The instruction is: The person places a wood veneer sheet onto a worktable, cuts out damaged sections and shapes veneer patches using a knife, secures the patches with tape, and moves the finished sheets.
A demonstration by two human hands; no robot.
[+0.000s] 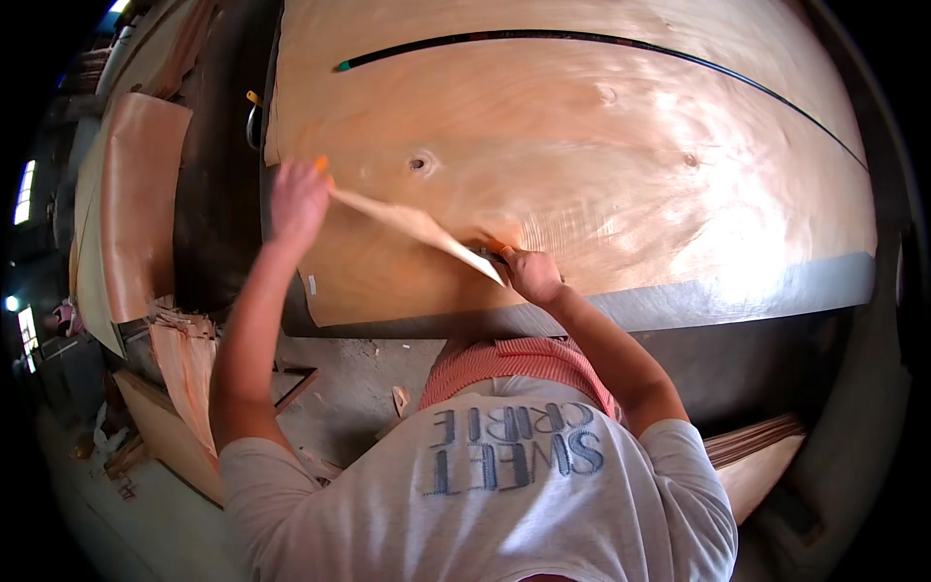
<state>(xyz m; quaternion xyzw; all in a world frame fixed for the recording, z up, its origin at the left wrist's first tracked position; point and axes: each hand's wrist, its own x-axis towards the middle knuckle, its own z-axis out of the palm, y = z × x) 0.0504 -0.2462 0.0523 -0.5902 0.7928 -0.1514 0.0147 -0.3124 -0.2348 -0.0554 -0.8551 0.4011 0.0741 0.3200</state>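
Note:
My left hand (300,206), smeared by motion, is raised over the left part of a large wood veneer sheet (543,136). It is closed on one end of a narrow veneer strip (412,223), which slants down to the right. Close to the strip's lower end, my right hand (533,276) rests low over the sheet with its fingers closed. Something small and dark shows by those fingertips, too unclear to name. Orange coverings show on fingers of both hands. A round knot hole (418,165) marks the sheet between and above my hands.
A long dark rod (504,36) with a green tip lies across the sheet's far part. A grey border (776,288) runs along the near edge. Veneer pieces (145,194) stand at the left, with stacked sheets (761,456) low at the right. Scraps lie on the floor.

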